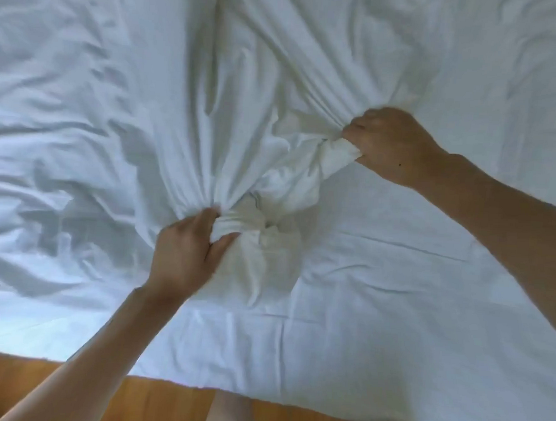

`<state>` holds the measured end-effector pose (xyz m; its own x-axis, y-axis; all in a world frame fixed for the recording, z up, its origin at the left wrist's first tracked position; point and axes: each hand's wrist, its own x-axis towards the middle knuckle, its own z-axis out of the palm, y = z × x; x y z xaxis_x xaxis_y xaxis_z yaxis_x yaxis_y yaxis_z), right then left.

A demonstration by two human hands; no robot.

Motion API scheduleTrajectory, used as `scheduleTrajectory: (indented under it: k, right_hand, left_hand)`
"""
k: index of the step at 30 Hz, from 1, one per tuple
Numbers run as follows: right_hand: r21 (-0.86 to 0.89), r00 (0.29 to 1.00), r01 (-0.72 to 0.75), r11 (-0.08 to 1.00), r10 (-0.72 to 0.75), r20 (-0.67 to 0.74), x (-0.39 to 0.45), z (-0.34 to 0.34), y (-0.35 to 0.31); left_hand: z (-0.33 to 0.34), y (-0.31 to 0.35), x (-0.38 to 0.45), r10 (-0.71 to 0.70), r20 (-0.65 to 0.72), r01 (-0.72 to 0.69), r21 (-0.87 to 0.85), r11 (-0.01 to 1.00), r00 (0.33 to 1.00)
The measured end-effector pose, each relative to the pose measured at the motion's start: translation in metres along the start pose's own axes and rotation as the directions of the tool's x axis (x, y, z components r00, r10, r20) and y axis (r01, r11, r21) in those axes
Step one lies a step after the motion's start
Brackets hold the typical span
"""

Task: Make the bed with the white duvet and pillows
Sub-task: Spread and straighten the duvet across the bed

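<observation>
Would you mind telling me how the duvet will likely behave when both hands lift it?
Probably floppy: the duvet bunches into tight folds where the left hand and right hand grip it. It will likely sag between them, since the cloth there is slack. It seems unlikely to slip, as the fingers are buried in the gathered cloth.

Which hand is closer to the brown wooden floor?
The left. The left hand grips a bunch of the white duvet near the bed's front edge, just above the wooden floor. The right hand grips another bunch farther up the bed.
</observation>
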<state>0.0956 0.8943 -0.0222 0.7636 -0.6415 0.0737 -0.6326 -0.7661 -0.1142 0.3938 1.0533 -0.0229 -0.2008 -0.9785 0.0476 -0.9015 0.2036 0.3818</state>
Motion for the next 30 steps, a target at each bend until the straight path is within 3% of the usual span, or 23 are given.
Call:
scheduleTrajectory:
  k: [3,6,9,11,14,16,19,22,25,30]
  right_hand:
    - [-0.103,0.996,0.082,0.991,-0.079,0.036,-0.028,-0.081,0.035]
    - [-0.198,0.999,0.041,0.979,-0.033,0.04,-0.026,-0.131,0.059]
    - [-0.197,0.991,-0.135,0.971,0.13,-0.039,-0.013,-0.123,0.055]
    - [-0.121,0.936,-0.351,0.929,0.351,-0.022,-0.016,-0.094,0.038]
    - [0.055,0.741,-0.671,0.74,0.671,0.019,-0.045,-0.04,-0.009]
    - [0.223,0.622,-0.767,0.602,0.783,0.025,-0.074,-0.001,-0.047]
    - [0.511,0.436,-0.795,0.328,0.894,0.104,-0.109,0.045,-0.101]
    - [0.661,0.269,-0.749,-0.048,0.89,0.368,-0.12,0.071,-0.138]
    - [0.736,0.228,-0.614,-0.285,0.829,0.51,-0.104,0.083,-0.152]
    - [0.81,0.172,-0.407,-0.423,0.835,0.523,-0.06,0.093,-0.159]
  left_hand:
    - [-0.038,0.025,-0.016,-0.017,-0.09,0.01,-0.073,0.997,0.996]
    - [-0.076,0.034,-0.01,-0.042,-0.186,0.023,-0.099,0.995,0.982]
    - [-0.077,0.039,0.002,-0.052,-0.197,0.056,0.011,0.998,0.979]
    - [-0.061,0.038,0.002,-0.079,-0.158,0.102,0.142,0.985,0.984]
    - [-0.028,0.056,-0.012,-0.107,-0.152,0.129,0.139,0.982,0.983]
    - [-0.002,0.084,-0.026,-0.013,-0.134,0.026,0.092,0.995,0.991]
    - [0.04,0.118,-0.044,0.206,0.013,-0.206,0.089,0.974,0.979]
    - [0.067,0.125,-0.05,0.235,0.193,-0.272,0.195,0.943,0.953]
    - [0.079,0.107,-0.049,0.113,0.299,-0.213,0.328,0.92,0.948]
    - [0.086,0.071,-0.046,-0.05,0.365,-0.127,0.443,0.888,0.93]
